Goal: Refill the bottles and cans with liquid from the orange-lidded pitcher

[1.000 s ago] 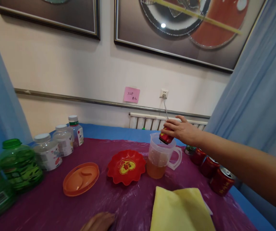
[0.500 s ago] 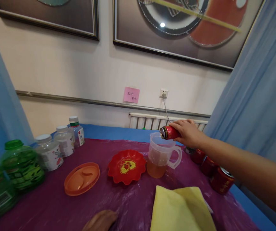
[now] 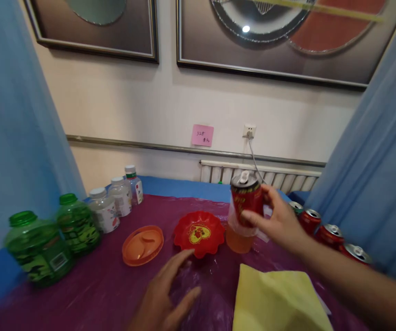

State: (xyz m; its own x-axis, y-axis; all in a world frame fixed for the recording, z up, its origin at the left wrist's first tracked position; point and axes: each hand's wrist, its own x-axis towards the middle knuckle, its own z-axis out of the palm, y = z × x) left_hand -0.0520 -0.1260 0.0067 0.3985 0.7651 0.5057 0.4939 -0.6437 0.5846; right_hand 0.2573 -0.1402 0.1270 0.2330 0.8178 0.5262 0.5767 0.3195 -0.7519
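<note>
My right hand [image 3: 273, 220] is wrapped round a red drink can [image 3: 248, 200], held upright in the air with its opened top showing. Behind and below the can stands a clear plastic measuring jug [image 3: 241, 239] with amber liquid in its lower part; the can and hand hide most of its upper part and handle. My left hand [image 3: 165, 294] hangs over the purple sheet with thumb and fingers apart, holding nothing. Just beyond its fingertips lies a red scalloped plate [image 3: 215, 230] with a yellow heart print. An orange lid-like dish [image 3: 142, 246] sits to the left.
Green wide bottles [image 3: 39, 253] and several clear white-capped bottles [image 3: 104, 214] line the left side. More red cans [image 3: 329, 236] stand in a row at the right. A yellow cloth [image 3: 277, 299] lies at the front. Purple plastic sheeting [image 3: 97, 285] covers the table.
The can has gone from tipped over the jug's mouth to upright, nearer to me. My left hand has risen into view from the bottom edge. The view has swung slightly left.
</note>
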